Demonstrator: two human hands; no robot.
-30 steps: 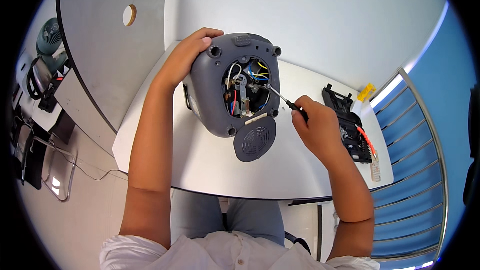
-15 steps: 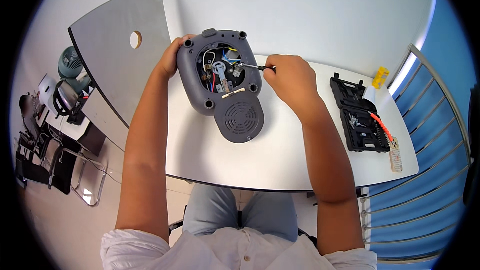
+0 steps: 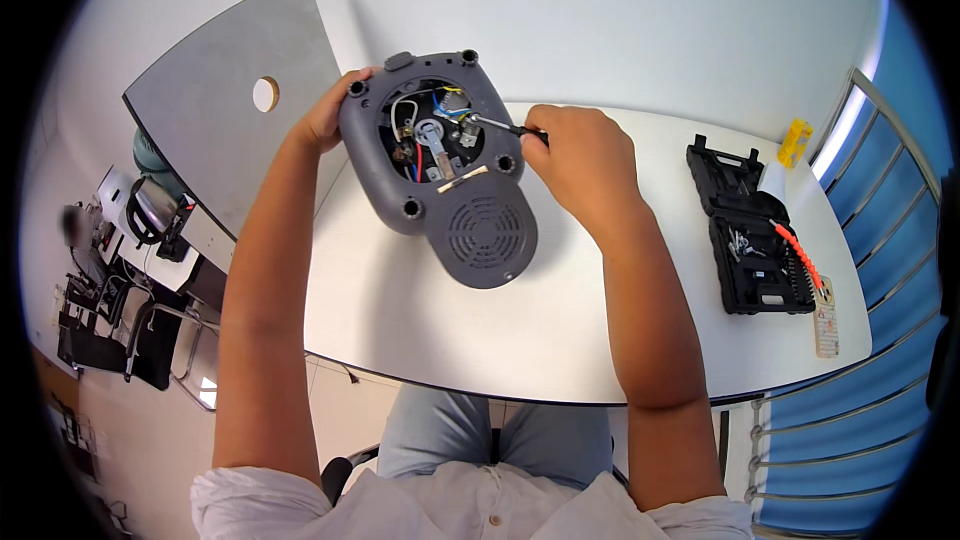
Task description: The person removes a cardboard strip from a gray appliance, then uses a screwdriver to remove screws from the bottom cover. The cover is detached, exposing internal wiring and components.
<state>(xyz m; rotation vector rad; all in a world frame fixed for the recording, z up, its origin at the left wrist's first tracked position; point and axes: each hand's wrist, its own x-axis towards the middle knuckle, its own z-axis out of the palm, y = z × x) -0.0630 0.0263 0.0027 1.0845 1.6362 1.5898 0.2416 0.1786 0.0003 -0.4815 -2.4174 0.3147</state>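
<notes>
A dark grey appliance (image 3: 370, 160), likely a rice cooker, is tipped so its underside faces me. Wires and metal parts show in its round opening. Its vented round bottom cover (image 3: 485, 230) hangs folded out on the near side. My left hand (image 3: 330, 112) grips the body's far left edge, its fingers partly hidden behind it. On the right, my right hand (image 3: 585, 155) is closed round the handle of a screwdriver (image 3: 508, 127). The shaft points left into the opening, its tip among the wires and a metal bracket; exact contact cannot be made out.
An open black tool case (image 3: 755, 260) with bits lies on the white table (image 3: 500, 340), an orange flexible shaft (image 3: 797, 252) across it. Beside it are a yellow box (image 3: 795, 143) and a beige patterned object (image 3: 827, 325). A grey panel (image 3: 220, 90) stands left; metal railing (image 3: 900, 150) runs right.
My view has shifted, so the tool case sits farther right in the picture. The screwdriver's tip has moved slightly within the opening. Both hands keep their holds.
</notes>
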